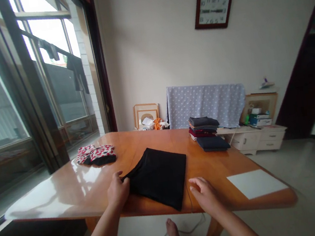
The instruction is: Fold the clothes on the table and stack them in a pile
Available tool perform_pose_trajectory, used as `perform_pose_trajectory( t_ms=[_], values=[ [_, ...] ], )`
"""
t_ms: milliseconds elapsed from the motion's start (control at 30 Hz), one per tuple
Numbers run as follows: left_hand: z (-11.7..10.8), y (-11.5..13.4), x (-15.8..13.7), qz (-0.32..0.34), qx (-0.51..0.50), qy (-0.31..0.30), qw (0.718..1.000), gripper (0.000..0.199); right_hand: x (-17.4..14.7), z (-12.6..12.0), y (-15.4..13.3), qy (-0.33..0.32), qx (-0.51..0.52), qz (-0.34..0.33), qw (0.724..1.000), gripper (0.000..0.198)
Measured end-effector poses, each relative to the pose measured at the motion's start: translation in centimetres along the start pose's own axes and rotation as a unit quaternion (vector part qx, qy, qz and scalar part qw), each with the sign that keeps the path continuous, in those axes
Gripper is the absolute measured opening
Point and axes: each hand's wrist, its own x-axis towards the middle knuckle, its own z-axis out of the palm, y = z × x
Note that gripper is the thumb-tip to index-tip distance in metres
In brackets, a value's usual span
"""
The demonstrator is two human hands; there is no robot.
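Note:
A pair of black trousers [161, 176] lies folded flat on the wooden table [131, 137], its near corner reaching the table's front edge. My left hand [118, 190] is closed on the pointed left corner of the cloth, pinching it between thumb and fingers. To the right of the trousers, my right hand [203, 193] hovers over or rests on the tabletop, which I cannot tell. Its fingers are loosely bent and apart, with nothing in them, a short way from the cloth's right edge.
Folded clothes [204, 127] are stacked at the back right, with a navy folded piece [213, 143] in front. A white sheet [257, 183] lies at the right. Back left sits a red-and-white patterned garment [95, 154]. A thin cord [189, 195] hangs over the front edge.

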Motion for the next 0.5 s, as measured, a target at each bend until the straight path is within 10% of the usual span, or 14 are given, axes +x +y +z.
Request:
perform_pose_trajectory(
  t_ms=[500],
  values=[
    [0.1,-0.4,-0.1,0.032,0.019,0.005,0.999,0.040,-1.1,0.9,-5.8,-0.091,-0.056,-0.072,0.992,0.029]
  ],
)
